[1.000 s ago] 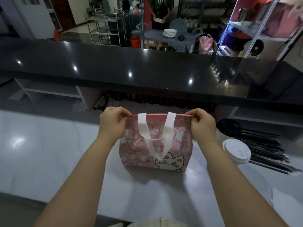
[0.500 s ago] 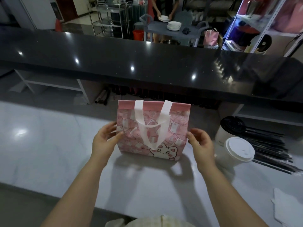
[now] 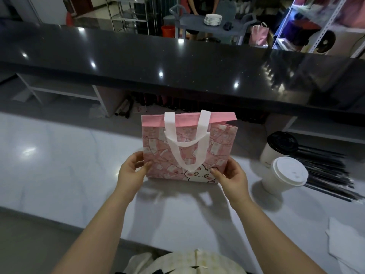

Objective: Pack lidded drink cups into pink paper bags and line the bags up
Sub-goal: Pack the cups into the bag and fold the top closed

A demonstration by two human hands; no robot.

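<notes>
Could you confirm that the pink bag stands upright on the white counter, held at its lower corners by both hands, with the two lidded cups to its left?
Not quite: the head view shows the black-lidded cup and the white-lidded cup on the right of the pink bag, not its left. The rest holds.

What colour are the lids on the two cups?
The far cup's lid is black, the near cup's lid white; head view.

Pink bag (image 3: 219,143): inside hidden by its folded-over top.
Black-lidded cup (image 3: 282,143): partly hidden behind white-lidded cup (image 3: 290,173).
Far person (image 3: 203,4): cut off by top edge.
</notes>
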